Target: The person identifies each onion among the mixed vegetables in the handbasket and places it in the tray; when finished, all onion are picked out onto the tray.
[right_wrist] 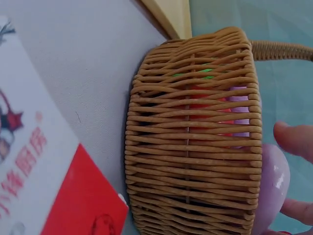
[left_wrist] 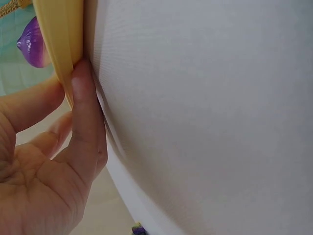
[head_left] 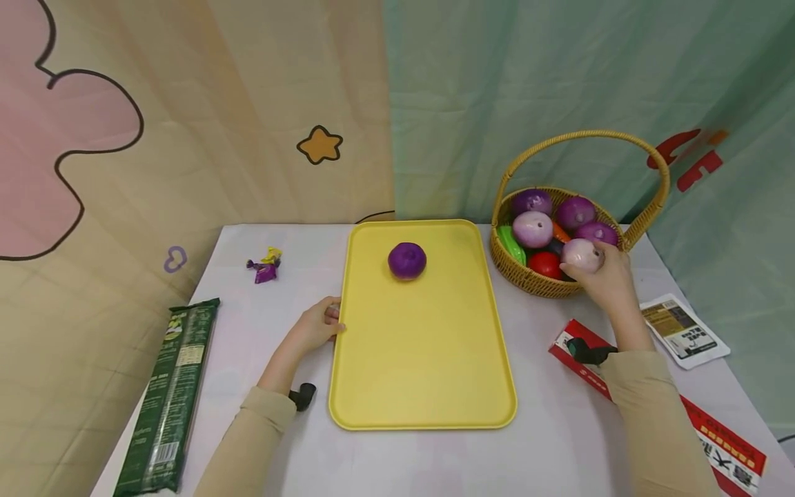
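At the tray's left edge, my left hand (head_left: 315, 326) pinches the rim of the yellow tray (head_left: 422, 359) between thumb and fingers; the left wrist view shows these fingers (left_wrist: 85, 112) on the rim. One purple toy onion (head_left: 406, 261) sits near the tray's far end. Over the wicker basket (head_left: 540, 281), my right hand (head_left: 609, 278) has its thumb and fingers around a pale purple toy onion (head_left: 581, 255). In the right wrist view that onion (right_wrist: 275, 188) bulges above the basket's rim. More purple onions, a red tomato (head_left: 545, 264) and a green toy vegetable (head_left: 511, 245) fill the basket.
A long red and white box (head_left: 714, 435) lies under my right forearm, beside a white packet (head_left: 686, 331). On the left are a dark green package (head_left: 168, 397) and small wrapped candies (head_left: 266, 268). The basket's tall handle (head_left: 584, 134) arches over it. A curtain hangs behind the table.
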The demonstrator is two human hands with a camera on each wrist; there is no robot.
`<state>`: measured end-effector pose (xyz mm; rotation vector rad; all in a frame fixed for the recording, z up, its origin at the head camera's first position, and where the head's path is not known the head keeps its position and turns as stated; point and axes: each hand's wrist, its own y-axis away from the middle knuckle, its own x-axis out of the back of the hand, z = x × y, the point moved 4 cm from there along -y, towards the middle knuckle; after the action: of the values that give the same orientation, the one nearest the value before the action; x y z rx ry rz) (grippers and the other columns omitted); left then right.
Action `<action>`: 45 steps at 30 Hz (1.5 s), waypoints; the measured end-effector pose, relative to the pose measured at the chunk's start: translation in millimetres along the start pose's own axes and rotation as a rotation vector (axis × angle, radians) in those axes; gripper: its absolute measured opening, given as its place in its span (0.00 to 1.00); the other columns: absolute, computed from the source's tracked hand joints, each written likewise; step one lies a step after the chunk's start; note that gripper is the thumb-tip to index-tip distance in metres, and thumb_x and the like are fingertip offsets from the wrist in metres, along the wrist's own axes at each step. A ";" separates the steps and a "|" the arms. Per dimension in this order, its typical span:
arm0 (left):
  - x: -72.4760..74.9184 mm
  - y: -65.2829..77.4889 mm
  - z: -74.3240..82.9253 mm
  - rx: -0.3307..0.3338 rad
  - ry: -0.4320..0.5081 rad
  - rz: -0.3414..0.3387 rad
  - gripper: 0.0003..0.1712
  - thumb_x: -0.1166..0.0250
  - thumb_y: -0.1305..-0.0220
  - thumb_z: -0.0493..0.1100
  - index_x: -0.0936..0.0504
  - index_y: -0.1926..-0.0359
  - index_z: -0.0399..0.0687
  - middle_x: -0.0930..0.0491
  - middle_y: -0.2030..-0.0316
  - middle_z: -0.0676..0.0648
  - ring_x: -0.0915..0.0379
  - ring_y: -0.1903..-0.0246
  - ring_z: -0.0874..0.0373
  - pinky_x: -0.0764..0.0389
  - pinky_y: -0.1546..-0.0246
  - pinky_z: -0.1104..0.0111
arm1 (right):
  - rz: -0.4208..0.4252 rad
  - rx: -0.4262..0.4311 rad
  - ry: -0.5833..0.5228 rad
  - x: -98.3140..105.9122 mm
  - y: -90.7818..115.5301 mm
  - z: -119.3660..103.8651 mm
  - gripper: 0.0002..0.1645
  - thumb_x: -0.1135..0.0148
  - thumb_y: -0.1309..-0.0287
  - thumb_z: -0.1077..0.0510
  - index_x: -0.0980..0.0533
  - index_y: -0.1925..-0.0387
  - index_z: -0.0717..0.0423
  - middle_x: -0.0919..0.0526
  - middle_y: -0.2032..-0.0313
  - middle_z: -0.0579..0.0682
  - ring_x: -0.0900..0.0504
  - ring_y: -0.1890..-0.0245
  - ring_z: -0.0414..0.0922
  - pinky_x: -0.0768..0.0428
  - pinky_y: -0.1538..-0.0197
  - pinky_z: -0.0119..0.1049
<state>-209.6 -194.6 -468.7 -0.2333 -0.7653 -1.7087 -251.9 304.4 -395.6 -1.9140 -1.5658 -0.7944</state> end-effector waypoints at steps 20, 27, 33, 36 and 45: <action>7.4 -3.9 5.0 -0.029 -0.067 -0.013 0.34 0.39 0.34 0.31 0.39 0.30 0.34 0.27 0.52 0.36 0.25 0.57 0.49 0.14 0.59 0.64 | -0.088 -0.099 -0.349 -7.7 9.4 -31.5 0.49 0.45 0.35 0.38 0.51 0.24 0.57 0.41 0.28 0.63 0.38 0.32 0.55 0.31 0.29 0.45; 12.4 2.0 8.1 -0.064 -0.056 -0.024 0.33 0.37 0.35 0.32 0.38 0.32 0.32 0.28 0.55 0.36 0.25 0.60 0.50 0.13 0.62 0.66 | -0.269 0.034 -0.514 -58.8 14.0 -83.9 0.43 0.48 0.30 0.44 0.51 0.24 0.55 0.39 0.29 0.64 0.35 0.32 0.56 0.32 0.29 0.50; 9.8 -0.1 5.9 -0.038 -0.050 -0.021 0.34 0.38 0.35 0.31 0.39 0.30 0.34 0.27 0.53 0.36 0.25 0.58 0.49 0.13 0.60 0.64 | -0.357 0.009 -0.552 -127.9 5.4 -105.1 0.40 0.45 0.32 0.48 0.46 0.26 0.59 0.37 0.31 0.66 0.35 0.32 0.58 0.31 0.30 0.52; 7.0 -0.7 4.5 -0.033 -0.061 -0.016 0.34 0.38 0.34 0.31 0.39 0.30 0.33 0.27 0.53 0.36 0.25 0.58 0.50 0.14 0.61 0.64 | -0.353 -0.025 -0.461 -155.1 0.6 -103.7 0.41 0.44 0.34 0.45 0.44 0.27 0.59 0.37 0.31 0.63 0.36 0.31 0.58 0.32 0.29 0.51; 0.6 -0.4 1.6 -0.018 -0.034 -0.011 0.34 0.38 0.35 0.31 0.39 0.30 0.35 0.27 0.53 0.37 0.25 0.59 0.51 0.13 0.60 0.65 | -0.251 0.000 -0.338 -178.2 -11.0 -97.3 0.43 0.45 0.34 0.43 0.45 0.26 0.61 0.36 0.30 0.63 0.33 0.33 0.58 0.30 0.30 0.50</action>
<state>-210.6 -194.0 -467.2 -0.2717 -0.7770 -1.7262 -300.2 117.3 -459.0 -1.9517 -2.0393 -0.5879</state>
